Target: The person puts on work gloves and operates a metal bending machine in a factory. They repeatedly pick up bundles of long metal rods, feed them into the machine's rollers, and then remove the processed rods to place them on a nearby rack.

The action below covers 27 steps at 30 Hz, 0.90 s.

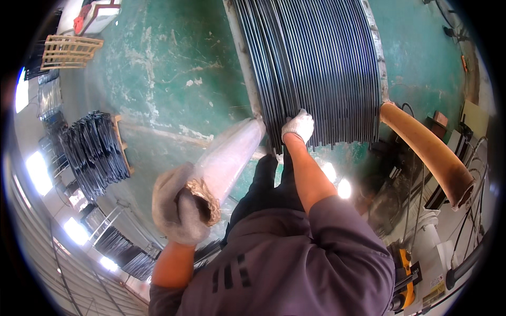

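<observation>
My left hand [182, 208], in a grey knit glove, is curled at the frayed rim of a tube wrapped in cloudy plastic [232, 152]. The tube slants up from the rack's near left corner, its open end toward me. My right hand [299, 126], in a white glove, is closed over the near ends of the dark metal rods [332, 68]. How many rods its fingers hold is hidden. The rods lie side by side in a wide layer, straighter on the right and more bunched near my right hand.
A pale rack rail [245, 63] borders the rods on the left. A brown tube [429, 150] juts from the near right corner. Bundled dark rods [95, 152] sit on a pallet at left, beyond green floor [168, 68]. Machinery with hoses and a yellow device [406, 279] stands right.
</observation>
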Each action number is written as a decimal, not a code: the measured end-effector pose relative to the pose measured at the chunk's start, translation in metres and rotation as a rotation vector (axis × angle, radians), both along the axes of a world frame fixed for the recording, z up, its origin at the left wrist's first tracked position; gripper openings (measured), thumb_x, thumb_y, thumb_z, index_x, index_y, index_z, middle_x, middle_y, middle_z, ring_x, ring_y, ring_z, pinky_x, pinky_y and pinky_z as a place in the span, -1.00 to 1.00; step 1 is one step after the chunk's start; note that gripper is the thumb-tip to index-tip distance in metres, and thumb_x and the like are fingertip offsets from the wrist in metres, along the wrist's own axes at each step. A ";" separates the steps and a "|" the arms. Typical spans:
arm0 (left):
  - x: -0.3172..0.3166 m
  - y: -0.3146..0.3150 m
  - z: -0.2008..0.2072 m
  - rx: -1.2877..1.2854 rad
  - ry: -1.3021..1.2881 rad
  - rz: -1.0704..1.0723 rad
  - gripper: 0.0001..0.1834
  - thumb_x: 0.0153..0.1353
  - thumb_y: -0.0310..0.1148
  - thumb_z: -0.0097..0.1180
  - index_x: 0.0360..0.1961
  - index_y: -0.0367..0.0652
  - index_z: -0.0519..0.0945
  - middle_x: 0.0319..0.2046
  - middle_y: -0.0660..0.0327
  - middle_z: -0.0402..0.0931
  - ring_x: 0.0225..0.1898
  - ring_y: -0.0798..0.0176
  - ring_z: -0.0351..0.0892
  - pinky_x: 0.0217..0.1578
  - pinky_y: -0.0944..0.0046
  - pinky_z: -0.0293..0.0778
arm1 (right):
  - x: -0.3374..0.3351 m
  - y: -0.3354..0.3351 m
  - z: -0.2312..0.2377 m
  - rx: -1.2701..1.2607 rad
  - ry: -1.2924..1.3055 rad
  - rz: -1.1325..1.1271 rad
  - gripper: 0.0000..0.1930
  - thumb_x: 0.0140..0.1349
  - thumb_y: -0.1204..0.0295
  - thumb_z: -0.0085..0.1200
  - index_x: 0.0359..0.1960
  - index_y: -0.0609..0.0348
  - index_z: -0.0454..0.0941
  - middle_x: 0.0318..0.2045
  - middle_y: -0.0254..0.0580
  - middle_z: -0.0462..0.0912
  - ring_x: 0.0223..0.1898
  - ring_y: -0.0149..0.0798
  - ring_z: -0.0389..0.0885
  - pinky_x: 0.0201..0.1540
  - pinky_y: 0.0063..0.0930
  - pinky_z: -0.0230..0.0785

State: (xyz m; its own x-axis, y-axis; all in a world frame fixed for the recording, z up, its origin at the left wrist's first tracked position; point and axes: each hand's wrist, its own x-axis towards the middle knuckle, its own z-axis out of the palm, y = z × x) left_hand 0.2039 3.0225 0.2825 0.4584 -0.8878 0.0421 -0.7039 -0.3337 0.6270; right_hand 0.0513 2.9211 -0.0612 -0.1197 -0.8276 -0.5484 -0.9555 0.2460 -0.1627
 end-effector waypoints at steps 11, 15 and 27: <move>0.002 -0.005 -0.001 -0.019 -0.067 -0.069 -0.58 0.29 -0.28 -0.02 0.01 -0.43 0.53 -0.10 -0.01 0.55 -0.09 0.12 0.54 0.01 0.20 0.42 | 0.008 -0.002 -0.006 0.128 0.018 -0.059 -0.49 0.00 0.03 0.34 -0.14 0.13 0.58 -0.12 -0.08 0.65 -0.02 -0.06 0.65 0.04 -0.25 0.51; 0.003 -0.002 -0.006 -0.074 0.040 -0.050 -0.59 0.30 -0.30 -0.03 0.03 -0.43 0.52 -0.08 0.03 0.54 -0.07 0.18 0.53 0.02 0.23 0.41 | 0.009 -0.001 -0.012 0.214 -0.060 -0.052 -0.58 0.03 0.15 0.25 -0.14 0.17 0.62 -0.05 -0.01 0.67 0.02 -0.05 0.65 0.08 -0.24 0.51; 0.005 0.000 -0.022 -0.253 0.317 -0.056 -0.59 0.35 -0.40 -0.04 0.10 -0.52 0.46 0.04 -0.05 0.52 0.05 0.17 0.53 0.15 0.21 0.38 | 0.002 0.003 -0.019 0.192 -0.088 -0.005 -0.66 0.07 0.21 0.25 -0.19 0.16 0.67 -0.08 -0.01 0.70 0.02 -0.04 0.66 0.07 -0.25 0.52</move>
